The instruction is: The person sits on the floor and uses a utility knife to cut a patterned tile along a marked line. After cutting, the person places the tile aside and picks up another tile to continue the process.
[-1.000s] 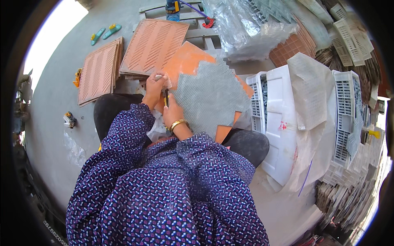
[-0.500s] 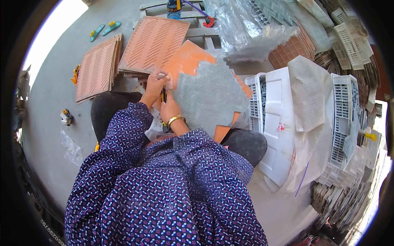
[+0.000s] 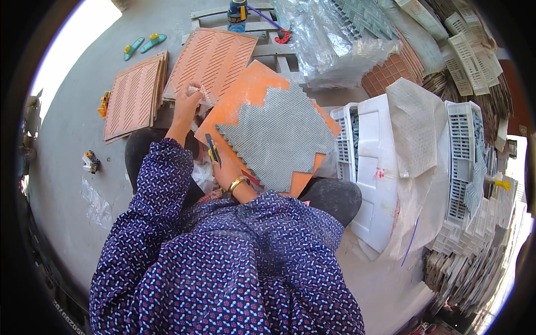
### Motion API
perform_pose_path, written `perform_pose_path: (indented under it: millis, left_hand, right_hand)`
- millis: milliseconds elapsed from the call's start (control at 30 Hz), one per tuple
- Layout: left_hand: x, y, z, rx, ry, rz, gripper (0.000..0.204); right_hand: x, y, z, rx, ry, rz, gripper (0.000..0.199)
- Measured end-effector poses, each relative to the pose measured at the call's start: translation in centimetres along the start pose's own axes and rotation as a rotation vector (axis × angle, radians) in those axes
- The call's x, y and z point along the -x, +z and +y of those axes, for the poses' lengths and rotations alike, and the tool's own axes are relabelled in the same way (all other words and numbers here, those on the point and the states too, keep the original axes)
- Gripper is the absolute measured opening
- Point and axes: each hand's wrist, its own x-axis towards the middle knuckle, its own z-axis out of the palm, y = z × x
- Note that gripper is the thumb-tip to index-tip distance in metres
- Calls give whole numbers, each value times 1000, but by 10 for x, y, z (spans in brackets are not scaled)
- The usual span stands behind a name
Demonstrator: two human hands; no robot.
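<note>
My left hand (image 3: 187, 105) is raised left of the board, its fingers pinching a thin, pale strip of mesh (image 3: 205, 98). A yellow and black utility knife (image 3: 213, 151) sticks up from my closed right hand (image 3: 225, 168), beside the board's lower left edge. On my lap lies a tilted orange board (image 3: 229, 106) with a grey, mesh-faced tile sheet (image 3: 279, 134) on top. The sheet's left edge is finely toothed, and its upper and lower right edges are stepped. My right palm and the knife's lower end are hidden.
Ribbed, terracotta-coloured moulds stand in two stacks (image 3: 212, 56) (image 3: 134, 95) ahead on the left. To the right are a white foam box (image 3: 375, 184) and white plastic crates (image 3: 461, 167) with grey tile pieces. A blue bottle (image 3: 237, 17) and green slippers (image 3: 152, 43) are farther off.
My left hand has moved up and left, away from the sheet, with the mesh strip. My right hand has dropped slightly, showing the knife more fully. The sheet's left toothed edge now shows.
</note>
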Motion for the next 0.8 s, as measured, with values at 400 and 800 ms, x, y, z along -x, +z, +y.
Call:
perform_pose_path:
  millis: [400,800]
  left_hand:
    - [96,-20,-80,-1617,-23,-741,30]
    - [117,20,-54,-1271,184,-541,13]
  right_hand:
    - [37,-134,7,-395,144,332,50]
    - [214,-335,-1,882,275,1197,51]
